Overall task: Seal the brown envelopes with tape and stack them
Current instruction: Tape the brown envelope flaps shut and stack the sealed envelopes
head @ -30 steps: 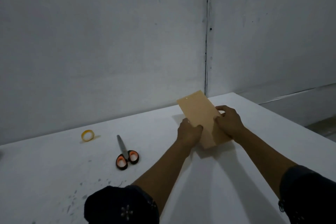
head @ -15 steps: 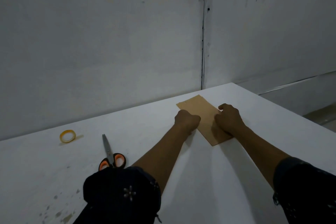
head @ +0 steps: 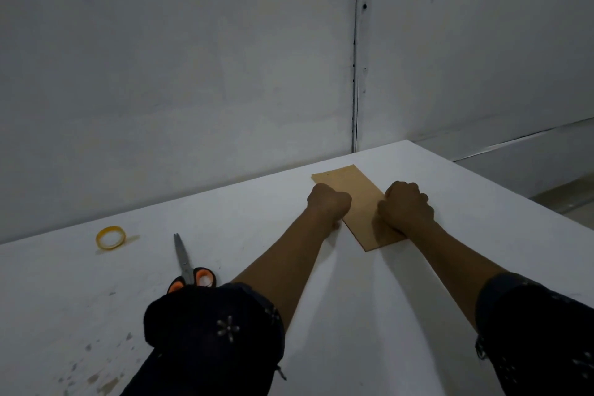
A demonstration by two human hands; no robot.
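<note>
Brown envelope (head: 355, 194): lay flat on the white counter (head: 321, 315), near the far right corner, set at a slant with one short end toward the wall.
Left hand (head: 328, 201): fingers curled into a fist, knuckles down on the envelope's left long edge; whether it pinched the paper could not be told.
Right hand (head: 405, 207): also curled, resting on the envelope's right side nearer its closer end; any pinch was hidden.
Tape (head: 110, 237): a yellowish roll lay flat, well apart to the left.
Scissors (head: 188, 267): closed, orange-lined handles toward the person, between tape and left arm; the dark sleeve (head: 212, 328) covered part of one handle.
</note>
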